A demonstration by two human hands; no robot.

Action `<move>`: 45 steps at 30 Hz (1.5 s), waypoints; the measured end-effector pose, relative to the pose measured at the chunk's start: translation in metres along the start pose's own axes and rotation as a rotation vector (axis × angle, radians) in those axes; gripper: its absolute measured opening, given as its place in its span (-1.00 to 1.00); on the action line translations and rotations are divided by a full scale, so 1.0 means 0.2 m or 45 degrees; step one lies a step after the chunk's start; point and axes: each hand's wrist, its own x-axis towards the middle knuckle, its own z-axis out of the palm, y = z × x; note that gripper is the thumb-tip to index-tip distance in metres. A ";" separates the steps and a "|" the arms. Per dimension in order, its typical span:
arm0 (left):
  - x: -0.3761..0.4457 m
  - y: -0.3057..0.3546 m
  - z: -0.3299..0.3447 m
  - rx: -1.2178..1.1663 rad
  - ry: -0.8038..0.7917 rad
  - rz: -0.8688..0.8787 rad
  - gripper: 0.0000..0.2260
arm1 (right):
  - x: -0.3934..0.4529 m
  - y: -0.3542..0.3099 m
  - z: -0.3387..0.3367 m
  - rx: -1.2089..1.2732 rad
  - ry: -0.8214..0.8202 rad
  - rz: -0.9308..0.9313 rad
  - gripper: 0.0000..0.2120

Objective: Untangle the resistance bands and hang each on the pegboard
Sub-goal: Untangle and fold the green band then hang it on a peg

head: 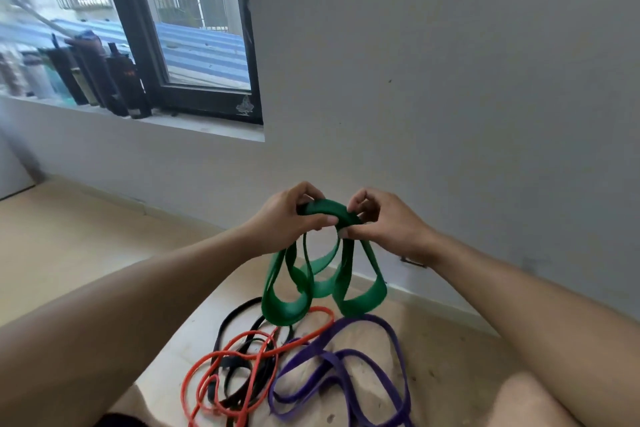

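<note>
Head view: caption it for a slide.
Both hands, left and right, grip the looped green band above tangled floor bands.

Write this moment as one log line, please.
left hand: holds green band | right hand: holds green band | red, black, purple bands: floor

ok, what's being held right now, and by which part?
The green band, gathered in loops. Left hand and right hand both pinch its bunched top; the loops hang free below.
</note>
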 end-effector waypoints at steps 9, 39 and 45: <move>0.19 0.23 0.02 -0.108 0.099 0.126 -0.66 | -0.07 -0.13 -0.21 0.195 0.362 -0.038 -0.70; 0.95 1.77 0.02 -0.194 0.589 0.841 -0.83 | -0.23 -1.02 -1.47 -0.404 1.330 -0.507 -0.80; 1.10 1.95 0.09 -0.175 0.649 0.885 -0.88 | -0.23 -1.03 -1.66 -0.398 1.416 -0.520 -0.79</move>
